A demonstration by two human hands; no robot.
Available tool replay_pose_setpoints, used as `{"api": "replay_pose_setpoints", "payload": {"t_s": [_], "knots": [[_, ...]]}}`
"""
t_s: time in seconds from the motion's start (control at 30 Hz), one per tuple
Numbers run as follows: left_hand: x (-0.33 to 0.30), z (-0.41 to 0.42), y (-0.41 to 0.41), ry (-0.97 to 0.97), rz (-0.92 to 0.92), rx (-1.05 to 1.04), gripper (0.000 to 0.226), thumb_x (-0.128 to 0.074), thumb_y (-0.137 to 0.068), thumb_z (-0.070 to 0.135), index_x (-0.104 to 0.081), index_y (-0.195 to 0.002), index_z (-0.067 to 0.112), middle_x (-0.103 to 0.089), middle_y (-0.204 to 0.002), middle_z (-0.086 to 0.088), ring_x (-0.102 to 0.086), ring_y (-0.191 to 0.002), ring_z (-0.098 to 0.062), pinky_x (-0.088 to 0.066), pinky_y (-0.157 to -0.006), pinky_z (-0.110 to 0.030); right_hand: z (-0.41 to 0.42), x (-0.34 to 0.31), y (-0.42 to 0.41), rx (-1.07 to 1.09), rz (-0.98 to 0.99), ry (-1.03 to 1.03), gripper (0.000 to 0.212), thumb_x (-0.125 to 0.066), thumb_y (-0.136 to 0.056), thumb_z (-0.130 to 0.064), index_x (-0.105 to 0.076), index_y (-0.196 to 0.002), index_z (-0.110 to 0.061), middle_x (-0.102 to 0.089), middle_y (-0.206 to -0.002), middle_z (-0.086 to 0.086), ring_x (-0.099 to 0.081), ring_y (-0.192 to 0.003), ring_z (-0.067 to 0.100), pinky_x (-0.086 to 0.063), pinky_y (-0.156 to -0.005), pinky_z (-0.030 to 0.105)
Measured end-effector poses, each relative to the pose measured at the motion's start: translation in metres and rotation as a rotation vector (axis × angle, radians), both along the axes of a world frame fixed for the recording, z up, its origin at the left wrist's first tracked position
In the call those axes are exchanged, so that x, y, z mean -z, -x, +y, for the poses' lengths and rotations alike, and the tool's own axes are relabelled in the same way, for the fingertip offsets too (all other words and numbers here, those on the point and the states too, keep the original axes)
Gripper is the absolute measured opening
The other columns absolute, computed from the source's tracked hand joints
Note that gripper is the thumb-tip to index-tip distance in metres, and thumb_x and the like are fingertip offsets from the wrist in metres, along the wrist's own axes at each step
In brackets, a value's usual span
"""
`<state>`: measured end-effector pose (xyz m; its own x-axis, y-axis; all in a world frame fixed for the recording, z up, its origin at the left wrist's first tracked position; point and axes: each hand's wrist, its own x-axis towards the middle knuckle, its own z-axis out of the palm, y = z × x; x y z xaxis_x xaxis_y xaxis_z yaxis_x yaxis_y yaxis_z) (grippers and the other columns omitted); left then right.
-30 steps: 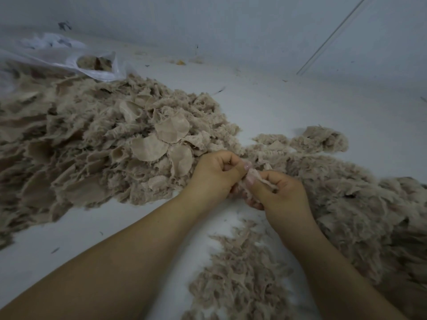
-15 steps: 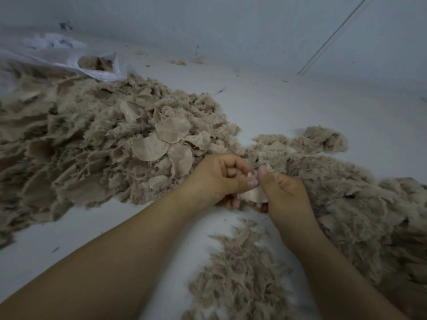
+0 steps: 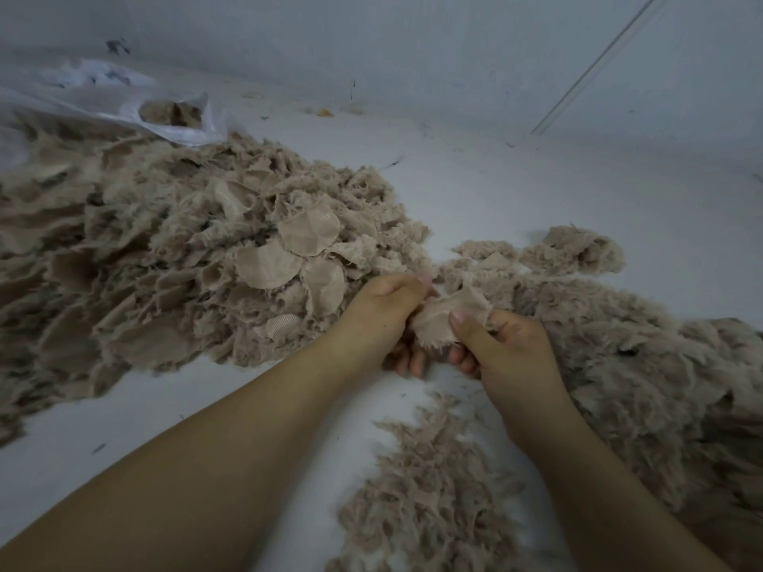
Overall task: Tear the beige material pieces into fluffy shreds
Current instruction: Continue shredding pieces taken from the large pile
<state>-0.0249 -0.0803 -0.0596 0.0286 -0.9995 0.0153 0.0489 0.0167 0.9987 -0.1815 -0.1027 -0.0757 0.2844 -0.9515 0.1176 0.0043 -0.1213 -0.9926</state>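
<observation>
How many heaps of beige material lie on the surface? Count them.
3: a big heap of pieces at left, a fluffy heap at right, a small shred pile between the forearms. Edges run out of frame.

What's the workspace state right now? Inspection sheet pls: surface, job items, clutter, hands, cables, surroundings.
Surface: white floor, lint-flecked.
Job's things: beige piece held between both hands; large unshredded pile at left; fluffy shreds at right; small shred heap below the hands.
Clutter: clear plastic bag far left, holding some beige material; yellow scrap by the wall.
Grippers: left hand and right hand both pinch the piece.
Cables: nothing seen.
Surroundings: white wall.
</observation>
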Motion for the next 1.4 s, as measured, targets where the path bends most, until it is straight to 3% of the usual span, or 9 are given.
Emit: {"api": "replay_pose_setpoints", "payload": {"t_s": [0.27,0.43,0.63,0.8,0.9,1.0,1.1,1.2,1.4], "knots": [[0.002,-0.001,-0.002,0.009,-0.067,0.001,0.029,-0.053,-0.100,0.022,-0.061,-0.075,0.011,-0.058,-0.055,-0.014,-0.047,-0.037,-0.021,-0.032,-0.041,-0.027,0.002,-0.003,0.001,-0.034,-0.030,-0.029,0.047,-0.058,-0.099,-0.025,-0.070,-0.054,-0.018,-0.058,-0.048,0.000,-0.048,-0.043,0.007,-0.040,-0.045,0.015],[0.002,0.000,0.000,0.110,-0.007,0.124,0.022,-0.066,-0.089,0.024,-0.069,-0.093,0.003,-0.068,-0.074,-0.010,-0.063,-0.059,-0.016,-0.052,-0.061,-0.031,0.006,-0.006,0.001,-0.139,0.061,-0.015,0.045,-0.060,-0.098,-0.016,-0.068,-0.055,-0.011,-0.061,-0.049,0.002,-0.046,-0.041,0.007,-0.038,-0.043,0.016],[0.008,0.000,0.009,0.111,0.100,-0.104,0.025,-0.062,-0.093,0.012,-0.070,-0.083,-0.009,-0.065,-0.073,-0.027,-0.060,-0.065,-0.029,-0.051,-0.066,-0.039,0.004,-0.005,0.002,-0.157,0.041,-0.036,0.042,-0.053,-0.102,-0.020,-0.063,-0.069,0.005,-0.057,-0.049,0.002,-0.043,-0.043,0.008,-0.036,-0.044,0.017],[0.003,-0.002,0.006,0.008,0.208,-0.219,0.033,-0.059,-0.095,0.023,-0.066,-0.070,0.003,-0.058,-0.060,-0.017,-0.050,-0.045,-0.022,-0.037,-0.043,-0.025,0.004,-0.004,0.002,-0.076,-0.026,-0.047,0.041,-0.052,-0.102,-0.019,-0.067,-0.071,0.004,-0.059,-0.050,0.003,-0.046,-0.044,0.008,-0.039,-0.046,0.016],[-0.004,0.001,-0.007,-0.095,0.025,0.062,0.064,-0.065,-0.085,0.049,-0.058,-0.090,-0.015,-0.058,-0.070,-0.035,-0.040,-0.032,-0.019,-0.027,-0.036,-0.018,0.002,-0.004,0.001,-0.035,-0.042,-0.018,0.044,-0.055,-0.101,-0.024,-0.062,-0.076,0.012,-0.058,-0.051,0.003,-0.049,-0.047,0.007,-0.042,-0.048,0.015],[-0.006,0.003,-0.008,-0.131,-0.092,0.232,0.051,-0.065,-0.085,0.043,-0.060,-0.071,-0.006,-0.047,-0.043,-0.014,-0.031,-0.027,-0.013,-0.020,-0.034,-0.016,0.005,-0.006,0.000,0.014,-0.039,0.022,0.049,-0.057,-0.094,-0.036,-0.064,-0.073,0.009,-0.056,-0.050,-0.001,-0.048,-0.047,0.006,-0.042,-0.048,0.015],[-0.008,0.000,-0.006,0.078,0.256,-0.124,0.037,-0.058,-0.091,0.038,-0.059,-0.070,0.008,-0.042,-0.044,-0.005,-0.031,-0.030,-0.015,-0.019,-0.037,-0.022,0.005,-0.008,0.000,0.119,-0.108,0.000,0.045,-0.054,-0.099,-0.034,-0.065,-0.061,-0.013,-0.053,-0.052,-0.003,-0.045,-0.047,0.005,-0.041,-0.048,0.014],[-0.008,-0.005,-0.007,0.255,0.465,-0.410,0.040,-0.061,-0.090,0.047,-0.058,-0.102,0.009,-0.058,-0.068,-0.009,-0.048,-0.042,-0.020,-0.034,-0.039,-0.025,0.002,-0.006,0.001,0.240,-0.168,-0.020,0.039,-0.047,-0.106,-0.024,-0.065,-0.073,-0.013,-0.057,-0.059,-0.004,-0.047,-0.052,0.005,-0.041,-0.049,0.017],[0.018,-0.010,0.016,0.418,-0.836,-0.071,0.043,-0.062,-0.088,0.023,-0.053,-0.129,0.032,-0.061,-0.121,0.007,-0.062,-0.096,-0.014,-0.053,-0.078,-0.034,-0.001,-0.005,-0.003,0.347,-0.195,-0.106,0.020,-0.045,-0.107,-0.019,-0.065,-0.105,-0.022,-0.072,-0.093,-0.005,-0.056,-0.053,0.004,-0.046,-0.049,0.019]]}}
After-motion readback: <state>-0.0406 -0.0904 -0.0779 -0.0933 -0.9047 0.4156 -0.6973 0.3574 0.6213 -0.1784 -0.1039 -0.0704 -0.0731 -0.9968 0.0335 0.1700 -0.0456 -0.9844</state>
